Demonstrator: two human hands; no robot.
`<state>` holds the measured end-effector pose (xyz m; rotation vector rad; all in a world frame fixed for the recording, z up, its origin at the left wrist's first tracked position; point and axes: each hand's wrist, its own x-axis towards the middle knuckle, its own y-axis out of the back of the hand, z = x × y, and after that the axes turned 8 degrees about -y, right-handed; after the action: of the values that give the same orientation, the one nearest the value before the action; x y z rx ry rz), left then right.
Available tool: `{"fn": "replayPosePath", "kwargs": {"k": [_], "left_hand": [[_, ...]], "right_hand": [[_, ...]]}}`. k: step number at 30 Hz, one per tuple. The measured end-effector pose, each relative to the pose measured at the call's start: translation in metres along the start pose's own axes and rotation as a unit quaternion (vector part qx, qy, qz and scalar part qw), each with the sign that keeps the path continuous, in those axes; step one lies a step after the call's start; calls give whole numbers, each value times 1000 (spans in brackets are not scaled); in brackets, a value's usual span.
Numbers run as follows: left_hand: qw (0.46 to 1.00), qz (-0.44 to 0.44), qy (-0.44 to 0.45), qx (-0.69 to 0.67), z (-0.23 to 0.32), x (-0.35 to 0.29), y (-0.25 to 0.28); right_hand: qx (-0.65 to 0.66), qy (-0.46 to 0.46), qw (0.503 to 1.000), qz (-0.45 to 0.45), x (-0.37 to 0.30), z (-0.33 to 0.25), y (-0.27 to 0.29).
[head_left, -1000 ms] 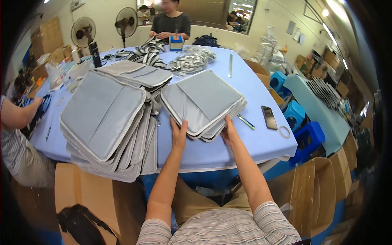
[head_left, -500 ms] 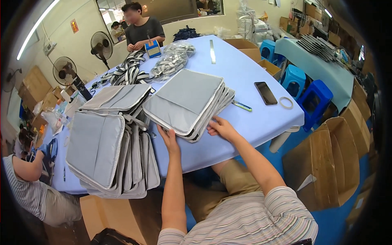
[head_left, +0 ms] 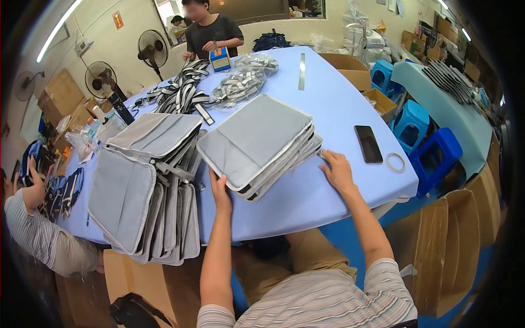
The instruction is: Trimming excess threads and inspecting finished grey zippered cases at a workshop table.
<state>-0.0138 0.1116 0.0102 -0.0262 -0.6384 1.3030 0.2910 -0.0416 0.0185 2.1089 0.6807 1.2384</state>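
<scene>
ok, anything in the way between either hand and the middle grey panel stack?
Nothing visible at the left hand: it's against the near-left edge of the grey panel stack. The right hand is by the stack's right corner; whether anything sits at its fingertips is too unclear to tell.

Some of the left hand's [head_left: 221, 197] fingers are hidden by the grey panel stack [head_left: 257, 142], and what the right hand [head_left: 339, 170], just right of it, has at its fingertips is too tiny to call. Way beyond the stack, a coworker's [head_left: 210, 34] head gets chopped up top.
</scene>
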Motion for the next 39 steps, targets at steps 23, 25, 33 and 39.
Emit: {"fn": "replayPosePath", "kwargs": {"k": [23,25,33,39], "left_hand": [[952,202,-44,225,15,38,-27],[988,133,74,-1,-1,30,-26],[983,66,169,-35,9,9,-41],[982,25,188,-6,30,-31,-15]], "right_hand": [[479,-340,804,-87,68,72,-9],[510,-358,772,-127,76,73,-27],[488,-300,789,-222,54,35,-13],[434,-319,795,-279,8,24,30]]}}
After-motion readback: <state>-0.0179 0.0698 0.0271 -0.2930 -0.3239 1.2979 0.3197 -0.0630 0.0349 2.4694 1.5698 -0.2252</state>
